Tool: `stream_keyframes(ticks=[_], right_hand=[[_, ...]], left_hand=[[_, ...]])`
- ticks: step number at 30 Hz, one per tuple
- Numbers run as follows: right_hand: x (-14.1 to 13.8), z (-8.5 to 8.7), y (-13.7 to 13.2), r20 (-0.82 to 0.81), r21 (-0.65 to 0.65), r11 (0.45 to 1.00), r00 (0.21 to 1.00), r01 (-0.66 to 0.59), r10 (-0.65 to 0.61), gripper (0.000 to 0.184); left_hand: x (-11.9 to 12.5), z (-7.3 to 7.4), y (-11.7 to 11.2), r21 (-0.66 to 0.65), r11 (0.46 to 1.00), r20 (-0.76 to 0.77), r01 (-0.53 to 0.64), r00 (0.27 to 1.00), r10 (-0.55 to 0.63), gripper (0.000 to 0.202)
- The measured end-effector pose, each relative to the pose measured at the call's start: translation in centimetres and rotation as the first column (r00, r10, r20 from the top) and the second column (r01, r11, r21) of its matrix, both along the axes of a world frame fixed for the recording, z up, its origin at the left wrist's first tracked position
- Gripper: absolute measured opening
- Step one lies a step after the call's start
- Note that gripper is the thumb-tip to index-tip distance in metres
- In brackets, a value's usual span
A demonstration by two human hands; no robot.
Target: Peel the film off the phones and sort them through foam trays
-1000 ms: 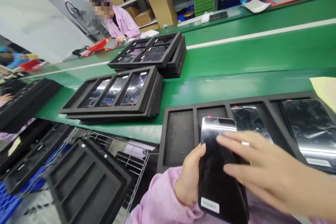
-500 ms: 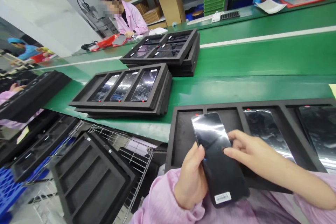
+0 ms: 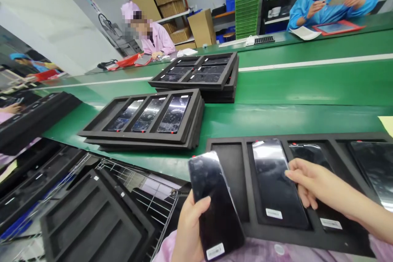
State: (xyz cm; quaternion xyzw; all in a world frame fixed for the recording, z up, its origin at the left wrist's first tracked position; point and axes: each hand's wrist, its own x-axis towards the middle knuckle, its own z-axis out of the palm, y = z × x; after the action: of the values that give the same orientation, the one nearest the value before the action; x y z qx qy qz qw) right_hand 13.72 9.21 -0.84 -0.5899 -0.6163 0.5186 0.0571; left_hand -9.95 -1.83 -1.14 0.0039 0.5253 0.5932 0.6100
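Note:
My left hand (image 3: 190, 223) is wrapped around a black glossy phone (image 3: 216, 204), thumb across its face. That phone has a white label at its lower end and is tilted in front of a black foam tray (image 3: 230, 147). A second labelled phone (image 3: 276, 188) lies at the tray's second compartment from the left. My right hand (image 3: 310, 182) pinches the right edge of this phone with thumb and forefinger; the other fingers curl below. Partly behind my right hand is a third phone (image 3: 330, 223), in the adjoining compartment. Another phone (image 3: 374, 168) sits at the far right.
Stacked foam trays with phones (image 3: 141, 139) stand on the green bench (image 3: 307, 118), with another stack (image 3: 196, 86) behind. A tray (image 3: 101, 221) leans on a wire rack (image 3: 153, 200) at lower left. Co-workers in pink (image 3: 161, 39) and blue (image 3: 302, 8) sit across the bench.
My right hand has moved right, away from the phone in my left hand. A phone now lies at the second compartment, which looked bare before. My left hand has shifted left and down with its phone.

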Motion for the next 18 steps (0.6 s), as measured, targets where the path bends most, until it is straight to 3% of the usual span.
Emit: stream_keyframes(ticks=[2,4,7,10,12,15,16,17,18], right_hand=[[-0.2,0.3,0.2,0.181,0.171,0.983,0.983,-0.070,0.039,0.043],[-0.6,1.1,0.4,0.241,0.422,0.899,0.970,-0.118,0.014,0.043],[-1.7,2.7,0.7,0.006,0.646,0.762,0.998,-0.052,0.062,0.039],[-2.8,3.5,0.8,-0.149,0.771,0.634,0.953,-0.055,0.263,0.025],[-3.2,3.5,0.6,-0.107,0.874,0.479,0.930,-0.081,0.353,0.020],[-2.8,3.4,-0.7,0.029,0.984,0.153,0.928,-0.092,0.373,0.023],[-2.5,3.4,-1.4,0.078,0.991,0.074,0.918,-0.115,0.389,0.023],[-2.1,3.4,-1.9,0.117,0.989,0.035,0.907,-0.143,0.404,0.022],[-1.8,3.5,-2.3,0.129,0.987,0.036,0.904,-0.158,0.408,0.022]], left_hand=[[0.7,0.2,0.2,0.038,0.992,0.034,0.124,0.991,-0.126,0.031],[1.9,0.4,0.6,0.095,0.960,0.059,0.264,0.961,-0.270,0.031],[3.7,0.5,1.3,0.180,0.878,0.059,0.445,0.886,-0.461,0.038],[4.5,0.5,1.6,0.225,0.798,0.037,0.559,0.813,-0.581,0.039],[4.7,0.5,1.6,0.226,0.781,0.032,0.582,0.797,-0.603,0.035],[4.6,0.4,1.5,0.233,0.790,0.041,0.566,0.806,-0.590,0.034],[4.6,0.3,1.5,0.233,0.798,0.043,0.555,0.814,-0.579,0.035],[4.6,0.2,1.5,0.232,0.804,0.044,0.547,0.820,-0.570,0.035],[4.6,0.1,1.5,0.233,0.807,0.041,0.542,0.824,-0.565,0.035]])
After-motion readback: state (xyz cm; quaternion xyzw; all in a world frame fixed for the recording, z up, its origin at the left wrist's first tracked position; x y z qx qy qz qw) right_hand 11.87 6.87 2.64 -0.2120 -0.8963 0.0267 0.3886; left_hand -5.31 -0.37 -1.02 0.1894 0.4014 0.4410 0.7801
